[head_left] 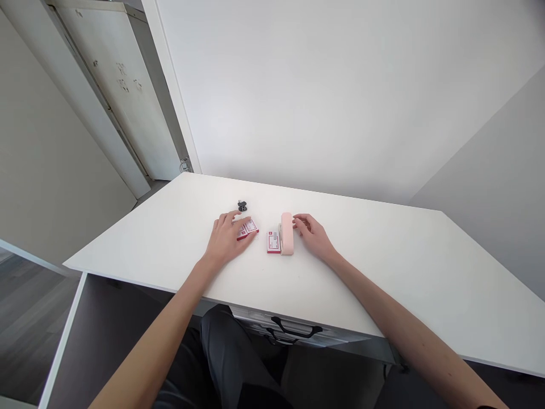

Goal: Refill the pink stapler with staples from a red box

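My left hand (225, 236) is on a small red-and-white staple box (251, 226), thumb along its near side and fingers over its far side. That box lies at a slant and is partly covered by the hand. To its right, a second staple box (273, 242) lies flat against the left side of a pink stapler (287, 234). The stapler points away from me on the desk. At its right side rests my right hand (311, 232), fingers loosely bent and apart, fingertips at or touching the stapler. Beyond my left hand sits a small black staple remover (242, 205).
The white desk (204, 196) meets a white wall (319, 102) at the back. Drawers with black handles (297, 328) are under its front edge, by my legs (232, 352). A worn white cabinet (119, 79) stands at the far left.
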Motion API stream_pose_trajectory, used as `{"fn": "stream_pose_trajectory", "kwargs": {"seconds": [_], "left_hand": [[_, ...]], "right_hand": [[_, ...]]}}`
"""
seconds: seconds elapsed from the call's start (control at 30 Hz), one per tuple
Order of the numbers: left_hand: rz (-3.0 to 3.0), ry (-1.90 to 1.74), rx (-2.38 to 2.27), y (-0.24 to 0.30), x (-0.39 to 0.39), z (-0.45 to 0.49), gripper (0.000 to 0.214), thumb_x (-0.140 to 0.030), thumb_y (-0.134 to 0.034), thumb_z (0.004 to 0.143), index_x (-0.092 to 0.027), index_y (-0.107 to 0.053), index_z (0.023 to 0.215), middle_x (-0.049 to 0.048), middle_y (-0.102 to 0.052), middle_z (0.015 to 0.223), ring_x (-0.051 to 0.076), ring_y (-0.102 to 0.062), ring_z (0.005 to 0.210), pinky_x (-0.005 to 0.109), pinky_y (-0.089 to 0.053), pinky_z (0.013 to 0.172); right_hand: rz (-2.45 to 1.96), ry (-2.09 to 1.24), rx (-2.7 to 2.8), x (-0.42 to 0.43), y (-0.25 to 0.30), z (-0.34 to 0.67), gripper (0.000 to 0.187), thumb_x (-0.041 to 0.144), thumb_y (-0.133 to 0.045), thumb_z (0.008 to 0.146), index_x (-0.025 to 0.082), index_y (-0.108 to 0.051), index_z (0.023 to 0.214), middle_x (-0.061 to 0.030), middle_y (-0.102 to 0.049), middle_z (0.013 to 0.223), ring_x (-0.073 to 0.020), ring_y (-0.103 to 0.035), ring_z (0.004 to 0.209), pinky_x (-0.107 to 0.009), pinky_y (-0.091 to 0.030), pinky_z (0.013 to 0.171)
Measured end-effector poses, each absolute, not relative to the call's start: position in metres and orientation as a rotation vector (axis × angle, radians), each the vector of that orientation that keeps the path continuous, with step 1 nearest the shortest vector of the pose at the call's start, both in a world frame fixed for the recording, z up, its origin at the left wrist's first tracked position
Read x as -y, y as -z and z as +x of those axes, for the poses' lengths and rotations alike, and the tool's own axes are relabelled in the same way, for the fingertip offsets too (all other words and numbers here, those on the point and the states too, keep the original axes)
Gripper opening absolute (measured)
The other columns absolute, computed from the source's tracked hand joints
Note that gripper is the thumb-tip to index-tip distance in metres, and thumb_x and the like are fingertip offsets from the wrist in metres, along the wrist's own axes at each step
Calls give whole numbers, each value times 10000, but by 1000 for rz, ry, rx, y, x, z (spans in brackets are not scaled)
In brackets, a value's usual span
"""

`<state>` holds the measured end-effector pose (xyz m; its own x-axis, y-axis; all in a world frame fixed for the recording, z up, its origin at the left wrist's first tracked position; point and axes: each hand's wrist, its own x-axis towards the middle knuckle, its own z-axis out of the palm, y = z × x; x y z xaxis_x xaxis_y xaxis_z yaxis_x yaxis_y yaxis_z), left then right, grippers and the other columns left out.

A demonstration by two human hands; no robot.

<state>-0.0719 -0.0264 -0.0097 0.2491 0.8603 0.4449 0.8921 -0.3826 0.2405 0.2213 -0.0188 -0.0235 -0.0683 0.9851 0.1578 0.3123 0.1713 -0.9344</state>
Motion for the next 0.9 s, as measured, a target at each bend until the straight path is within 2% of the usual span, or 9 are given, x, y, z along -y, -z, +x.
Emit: {"fn": "stream_pose_trajectory", "kwargs": {"seconds": [0.07, 0.2, 0.47, 0.63, 0.77, 0.9], "left_hand": [[-2465, 797, 1734, 10, 25, -73, 589, -645, -567, 978, -248, -668, 1401, 133, -547, 1561, 360, -477, 1417, 555, -412, 1178], [-2593, 763, 1779, 8, 24, -74, 618, -626, -538, 1001, -232, -596, 1473, 112, -651, 1463, 328, -514, 1387, 531, -399, 1186], [-2597, 802, 1770, 3, 28, -71, 648, -639, -570, 976, -230, -567, 1478, 111, -657, 1463, 337, -551, 1358, 514, -427, 1139], [-2460, 776, 1755, 6, 22, -60, 657, -669, -585, 954, -202, -596, 1417, 145, -696, 1378, 366, -587, 1296, 530, -442, 1095], [-2440, 795, 1756, 8, 19, -54, 602, -626, -553, 991, -194, -589, 1409, 142, -710, 1341, 357, -613, 1262, 512, -470, 1063], [-2498, 929, 1680, 4, 25, -53, 576, -600, -579, 989, -208, -581, 1411, 122, -714, 1344, 333, -635, 1253, 501, -474, 1098]], "right_hand": [[-1283, -948, 1552, 18, 24, 222, 371, 554, -521, 1026, 267, -645, 1226, -85, -721, 1285, -243, -706, 1127, -425, -525, 956], [-1284, -945, 1559, 18, 25, 222, 378, 561, -515, 1027, 270, -647, 1229, -84, -730, 1274, -243, -710, 1122, -426, -528, 962], [-1287, -943, 1559, 19, 24, 221, 376, 569, -521, 1020, 277, -648, 1219, -78, -733, 1268, -244, -711, 1109, -429, -530, 962], [-1292, -934, 1566, 20, 22, 219, 365, 563, -520, 1020, 276, -650, 1204, -77, -737, 1259, -244, -707, 1107, -426, -535, 959], [-1299, -950, 1553, 21, 19, 219, 367, 556, -510, 1026, 273, -652, 1210, -77, -735, 1260, -243, -705, 1117, -428, -525, 973], [-1300, -945, 1556, 21, 17, 218, 373, 565, -509, 1020, 274, -658, 1200, -77, -739, 1243, -241, -700, 1097, -425, -527, 973]]}}
